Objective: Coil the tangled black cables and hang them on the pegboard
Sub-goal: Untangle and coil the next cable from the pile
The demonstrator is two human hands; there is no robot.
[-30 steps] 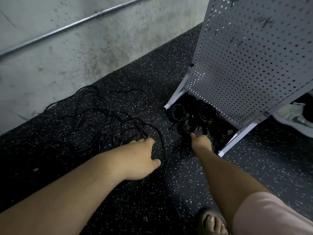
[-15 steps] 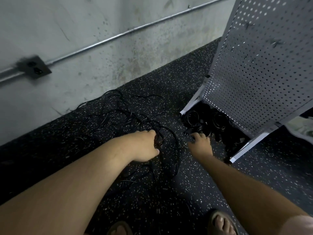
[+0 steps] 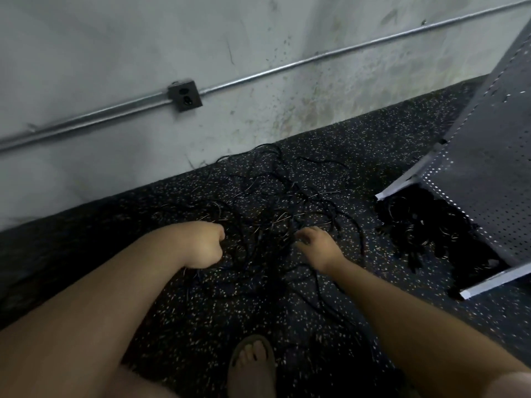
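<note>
Since the earlier frame, the right hand (image 3: 316, 248) has left the one coiled pile (image 3: 436, 231) under the single pegboard (image 3: 488, 173), joining the left hand (image 3: 201, 245) at the one tangle of black cables (image 3: 275, 196), left of the pegboard. Thin glossy strands loop loosely. The left fingers clench strands; the right fingers curl onto them, grip unclear.

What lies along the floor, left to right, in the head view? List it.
left hand → right hand → heap of coiled cables → pegboard. The tangled cables spread under both hands, so they are left out.
</note>
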